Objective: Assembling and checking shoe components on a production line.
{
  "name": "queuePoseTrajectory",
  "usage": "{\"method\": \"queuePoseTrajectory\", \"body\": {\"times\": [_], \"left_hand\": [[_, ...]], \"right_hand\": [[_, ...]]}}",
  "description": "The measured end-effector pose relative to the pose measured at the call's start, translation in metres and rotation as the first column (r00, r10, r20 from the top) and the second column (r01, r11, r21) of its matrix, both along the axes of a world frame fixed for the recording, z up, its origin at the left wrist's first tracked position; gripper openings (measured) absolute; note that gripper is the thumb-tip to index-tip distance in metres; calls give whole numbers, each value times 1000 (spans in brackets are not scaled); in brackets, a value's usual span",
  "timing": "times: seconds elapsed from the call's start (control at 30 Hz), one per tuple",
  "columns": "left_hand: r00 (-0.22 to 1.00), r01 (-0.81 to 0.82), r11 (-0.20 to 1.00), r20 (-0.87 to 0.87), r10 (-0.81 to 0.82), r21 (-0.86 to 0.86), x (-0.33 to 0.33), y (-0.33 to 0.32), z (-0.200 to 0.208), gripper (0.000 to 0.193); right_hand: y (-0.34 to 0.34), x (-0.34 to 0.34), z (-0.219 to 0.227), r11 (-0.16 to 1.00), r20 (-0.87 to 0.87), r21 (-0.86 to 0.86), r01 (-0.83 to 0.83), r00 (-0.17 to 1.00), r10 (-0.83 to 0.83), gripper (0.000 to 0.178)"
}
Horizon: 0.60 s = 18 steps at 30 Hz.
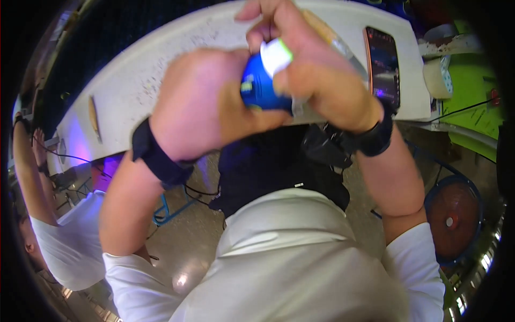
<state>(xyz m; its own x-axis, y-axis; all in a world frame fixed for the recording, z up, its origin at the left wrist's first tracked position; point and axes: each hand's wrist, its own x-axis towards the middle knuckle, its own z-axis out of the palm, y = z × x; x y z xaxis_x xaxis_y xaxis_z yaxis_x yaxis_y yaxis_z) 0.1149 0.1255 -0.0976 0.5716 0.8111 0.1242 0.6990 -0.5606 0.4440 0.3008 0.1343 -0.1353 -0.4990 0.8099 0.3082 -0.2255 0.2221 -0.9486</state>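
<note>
A small blue container [257, 83], perhaps a bottle or can, is held in front of me above the white table. My left hand [201, 96] wraps around it, with the thumb along its lower side. Its bright white top [276, 57] with a green edge sits under the fingers of my right hand [316, 70]. That hand is curled around the top, the thumb pressed near it. Motion blurs the fingertips, and the far side of the container is hidden. Black bands circle both my wrists.
A phone [382, 67] lies on the white table [193, 32] at right. Beyond it are a tape roll [437, 78] and a green surface [472, 96]. A wooden-handled tool [94, 119] lies at left. Another person in a white shirt [75, 236] is at left; a round stool [453, 220] stands lower right.
</note>
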Motion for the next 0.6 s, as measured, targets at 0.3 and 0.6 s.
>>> {"method": "queuePoseTrajectory", "body": {"times": [0.3,0.6], "left_hand": [[984,-137,911,56,172,-388,27,33,20,46],[978,68,984,207,-33,-162,-23,19,-25,76]], "right_hand": [[50,11,-20,743,168,662,99,946,-276,7],[-7,-20,-5,954,-119,-230,193,967,-225,25]]}}
